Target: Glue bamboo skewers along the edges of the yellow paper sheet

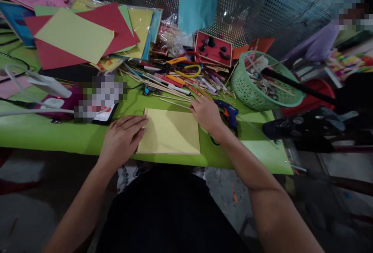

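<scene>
A pale yellow sheet of card lies on the green table in front of me. Thin wooden strips run along its left and bottom edges. My left hand rests flat at the left edge, its fingers stretched out with their tips on the strip. At the upper right corner, my right hand has curled fingers closed at the end of a thin wooden stick; the fingertips are partly hidden. Just right of that hand, a blue hot glue gun lies on the table.
Behind the card spread loose sticks, markers and scissors. A green plastic basket stands at the right. Stacked coloured paper, a purple power strip with cables and a phone are at the left. The table's front edge runs close to me.
</scene>
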{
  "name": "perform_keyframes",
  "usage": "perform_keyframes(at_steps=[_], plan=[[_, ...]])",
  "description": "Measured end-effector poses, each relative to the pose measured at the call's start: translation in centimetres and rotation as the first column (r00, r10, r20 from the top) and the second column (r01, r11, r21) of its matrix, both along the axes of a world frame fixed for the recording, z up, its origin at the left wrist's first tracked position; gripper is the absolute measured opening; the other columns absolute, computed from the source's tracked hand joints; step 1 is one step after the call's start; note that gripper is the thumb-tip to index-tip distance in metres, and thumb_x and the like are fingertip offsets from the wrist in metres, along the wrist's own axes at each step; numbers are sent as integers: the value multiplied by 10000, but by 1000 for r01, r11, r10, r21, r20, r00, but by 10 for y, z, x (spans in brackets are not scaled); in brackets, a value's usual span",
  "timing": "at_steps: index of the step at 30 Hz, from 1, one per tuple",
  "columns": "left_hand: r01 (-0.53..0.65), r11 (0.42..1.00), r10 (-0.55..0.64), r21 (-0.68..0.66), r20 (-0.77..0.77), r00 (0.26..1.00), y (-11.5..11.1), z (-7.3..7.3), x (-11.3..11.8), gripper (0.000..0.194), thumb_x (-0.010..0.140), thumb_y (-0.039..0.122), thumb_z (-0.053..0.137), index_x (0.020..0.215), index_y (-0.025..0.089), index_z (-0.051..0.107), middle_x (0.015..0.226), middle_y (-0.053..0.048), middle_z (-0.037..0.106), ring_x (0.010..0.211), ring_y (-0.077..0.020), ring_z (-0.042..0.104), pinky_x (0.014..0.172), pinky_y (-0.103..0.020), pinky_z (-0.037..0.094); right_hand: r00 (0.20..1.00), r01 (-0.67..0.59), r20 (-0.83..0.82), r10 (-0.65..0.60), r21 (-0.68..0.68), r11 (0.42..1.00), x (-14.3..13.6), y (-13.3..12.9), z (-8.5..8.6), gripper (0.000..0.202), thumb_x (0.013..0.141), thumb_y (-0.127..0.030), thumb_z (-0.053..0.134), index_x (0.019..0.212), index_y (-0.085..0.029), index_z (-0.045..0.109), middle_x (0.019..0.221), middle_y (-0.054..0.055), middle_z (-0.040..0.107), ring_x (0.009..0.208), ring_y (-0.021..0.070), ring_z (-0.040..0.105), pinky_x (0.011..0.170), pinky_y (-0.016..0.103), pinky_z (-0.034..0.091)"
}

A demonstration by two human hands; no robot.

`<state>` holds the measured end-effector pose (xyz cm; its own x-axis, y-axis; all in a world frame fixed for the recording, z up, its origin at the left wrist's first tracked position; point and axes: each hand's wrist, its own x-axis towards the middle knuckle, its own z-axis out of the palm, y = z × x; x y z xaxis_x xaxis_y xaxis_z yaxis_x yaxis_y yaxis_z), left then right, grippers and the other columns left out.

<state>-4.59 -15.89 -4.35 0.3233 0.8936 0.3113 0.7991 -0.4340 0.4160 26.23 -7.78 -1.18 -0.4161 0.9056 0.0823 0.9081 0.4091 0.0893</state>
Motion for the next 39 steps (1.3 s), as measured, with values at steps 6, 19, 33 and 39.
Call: perform_keyframes(at_steps=[6,19,33,39], plan=[[-6,998,5,58,25,1000,8,0,-1,337,1045,316,521,1284,218,737,1311,-45,761,1225,-282,680,1071,-493,526,999,-8,-42,9,32,999,3,-1,-10,178,1032,-161,531,1020,-156,709,1012,131,729,974,280,634,822,368,438],[-13,999,13,45,-7,1000,13,-1,3,316,1033,286,555,1288,195,719,1367,-45,733,1198,-284,687,1017,-498,544,999,-40,21,39,57,998,4,2,-13,240,1047,-156,469,1021,-126,706,982,153,707,919,279,613,764,373,409],[-12,999,12,34,2,1000,12,0,2,330,1038,303,550,1302,189,712,1359,-53,736,1196,-292,686,1008,-521,549,993,-107,52,107,3,994,-18,-18,-7,260,1068,-194,461,1000,-148,708,948,118,702,848,254,590,725,363,358],[-17,1000,17,24,14,1000,13,1,3,321,1031,300,557,1296,218,719,1356,-49,738,1195,-290,692,1002,-510,546,991,-114,65,113,2,994,-19,-19,-8,241,1048,-155,468,999,-158,704,958,119,694,858,265,580,728,371,361]])
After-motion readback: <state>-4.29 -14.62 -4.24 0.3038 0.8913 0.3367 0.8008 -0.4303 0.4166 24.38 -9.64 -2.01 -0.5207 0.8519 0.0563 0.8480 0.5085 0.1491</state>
